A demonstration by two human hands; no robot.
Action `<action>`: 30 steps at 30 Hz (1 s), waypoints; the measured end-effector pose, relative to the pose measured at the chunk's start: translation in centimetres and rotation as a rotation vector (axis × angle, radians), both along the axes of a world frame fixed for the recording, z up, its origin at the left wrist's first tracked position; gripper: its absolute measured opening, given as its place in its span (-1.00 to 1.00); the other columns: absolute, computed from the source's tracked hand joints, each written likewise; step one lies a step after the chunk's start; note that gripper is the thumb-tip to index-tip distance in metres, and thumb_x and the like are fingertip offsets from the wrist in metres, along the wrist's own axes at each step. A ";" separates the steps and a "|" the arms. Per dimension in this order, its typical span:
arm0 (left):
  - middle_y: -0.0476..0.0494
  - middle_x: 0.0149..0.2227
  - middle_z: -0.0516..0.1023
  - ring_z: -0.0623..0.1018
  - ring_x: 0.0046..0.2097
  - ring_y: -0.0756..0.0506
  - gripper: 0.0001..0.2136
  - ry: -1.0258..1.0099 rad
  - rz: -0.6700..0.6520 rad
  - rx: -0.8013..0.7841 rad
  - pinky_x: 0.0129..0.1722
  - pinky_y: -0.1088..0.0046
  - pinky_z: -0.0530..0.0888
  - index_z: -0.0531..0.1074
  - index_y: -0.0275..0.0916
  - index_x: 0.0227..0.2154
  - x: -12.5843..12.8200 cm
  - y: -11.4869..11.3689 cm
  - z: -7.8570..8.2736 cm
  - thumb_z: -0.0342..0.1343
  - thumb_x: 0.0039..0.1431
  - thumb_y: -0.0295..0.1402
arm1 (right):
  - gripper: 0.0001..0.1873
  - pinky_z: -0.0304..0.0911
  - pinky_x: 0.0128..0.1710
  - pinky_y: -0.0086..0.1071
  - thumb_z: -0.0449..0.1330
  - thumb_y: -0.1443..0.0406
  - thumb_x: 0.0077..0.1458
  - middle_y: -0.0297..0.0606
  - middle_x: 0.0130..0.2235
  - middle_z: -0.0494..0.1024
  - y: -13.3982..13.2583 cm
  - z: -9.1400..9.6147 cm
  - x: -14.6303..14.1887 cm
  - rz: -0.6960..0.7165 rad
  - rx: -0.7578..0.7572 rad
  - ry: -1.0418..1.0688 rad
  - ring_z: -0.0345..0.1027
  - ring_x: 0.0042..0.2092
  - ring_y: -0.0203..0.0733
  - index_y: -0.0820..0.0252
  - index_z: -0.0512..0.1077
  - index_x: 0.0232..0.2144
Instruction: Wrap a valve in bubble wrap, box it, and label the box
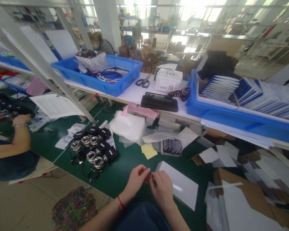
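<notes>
The dark green desk (125, 166) carries a cluster of round metal fittings with black cable boxes (93, 149), a white rectangular sheet (183, 187), yellow sticky notes (148, 150), clear plastic bags (128, 126) and brown cardboard scraps (233, 179).

Head-worn view, forward and down, near green table (125, 166)

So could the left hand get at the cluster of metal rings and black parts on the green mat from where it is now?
Probably yes. The cluster lies open on the green mat, up and to the left of the left hand, with only bare mat between. The hand's fingers are pinching a small item with the right hand, so it would have to let go first.
</notes>
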State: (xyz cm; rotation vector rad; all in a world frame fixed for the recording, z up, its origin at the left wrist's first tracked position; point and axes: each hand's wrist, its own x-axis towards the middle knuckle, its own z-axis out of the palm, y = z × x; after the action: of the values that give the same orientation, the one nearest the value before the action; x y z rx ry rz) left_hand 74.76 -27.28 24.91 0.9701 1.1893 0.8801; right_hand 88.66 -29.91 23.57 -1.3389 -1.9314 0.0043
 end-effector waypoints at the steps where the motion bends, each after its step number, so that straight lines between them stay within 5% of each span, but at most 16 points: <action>1: 0.02 -0.51 0.45 0.45 -0.44 -0.04 -0.69 -0.009 0.027 0.009 -0.38 0.44 0.41 0.36 -0.23 -0.48 0.0 -0.2 0.1 0.23 0.08 -0.09 | -0.78 0.11 -0.32 -0.27 0.06 0.46 0.31 -0.24 -0.41 0.45 -0.2 0.2 -0.2 0.027 0.023 -0.020 0.25 -0.34 -0.13 0.17 0.43 -0.33; 6: 0.06 -0.52 0.40 0.42 -0.42 -0.03 -0.81 0.008 0.044 0.052 -0.34 0.45 0.36 0.35 -0.23 -0.51 -1.1 -0.6 0.2 0.19 0.04 -0.25 | -0.86 0.25 -0.27 -0.32 0.14 0.38 0.33 -0.22 -0.27 0.55 -1.5 -0.1 0.4 0.167 -0.062 0.202 0.37 -0.26 -0.16 0.16 0.48 -0.12; 11: 0.04 -0.49 0.43 0.41 -0.36 -0.04 -0.81 -0.019 -0.071 0.081 -0.26 0.44 0.32 0.39 -0.24 -0.48 -2.2 -0.8 0.7 0.18 0.09 -0.23 | -0.74 0.29 -0.35 -0.35 0.19 0.12 0.29 -0.22 -0.32 0.51 -2.7 -1.5 3.2 -0.105 -0.451 0.757 0.37 -0.33 -0.18 0.19 0.52 -0.21; 16: 0.06 -0.48 0.37 0.34 -0.36 -0.02 -0.81 0.002 -0.204 0.071 -0.29 0.45 0.26 0.36 -0.24 -0.47 -0.9 -1.2 0.6 0.19 0.09 -0.23 | -0.56 0.11 -0.44 -0.39 0.30 -0.08 0.09 -0.35 -0.49 0.41 -3.9 -1.5 5.1 -0.106 -0.801 1.131 0.22 -0.45 -0.24 0.20 0.51 -0.36; 23: 0.04 -0.45 0.35 0.34 -0.35 -0.04 -0.81 0.152 -0.369 0.160 -0.29 0.43 0.27 0.37 -0.23 -0.46 3.1 -1.2 -1.5 0.15 0.11 -0.22 | -0.57 0.24 -0.26 -0.29 0.31 -0.05 0.04 -0.20 -0.39 0.58 -6.7 -3.9 8.3 -0.213 -0.761 1.105 0.39 -0.32 -0.09 0.23 0.51 -0.39; 30: 0.00 -0.47 0.37 0.39 -0.37 -0.07 -0.80 0.460 -0.436 0.365 -0.32 0.41 0.32 0.35 -0.22 -0.51 8.7 -0.4 -6.6 0.09 0.19 -0.26 | -0.56 0.27 -0.27 -0.27 0.21 -0.06 0.07 -0.17 -0.39 0.60 -7.7 -7.2 11.7 -0.437 -0.696 0.954 0.44 -0.33 -0.04 0.21 0.51 -0.42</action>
State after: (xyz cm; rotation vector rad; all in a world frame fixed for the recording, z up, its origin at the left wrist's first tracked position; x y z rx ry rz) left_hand 83.46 -27.71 18.35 1.7233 1.1436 0.5406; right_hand 100.32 -37.64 16.38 -1.7199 -0.8128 0.9852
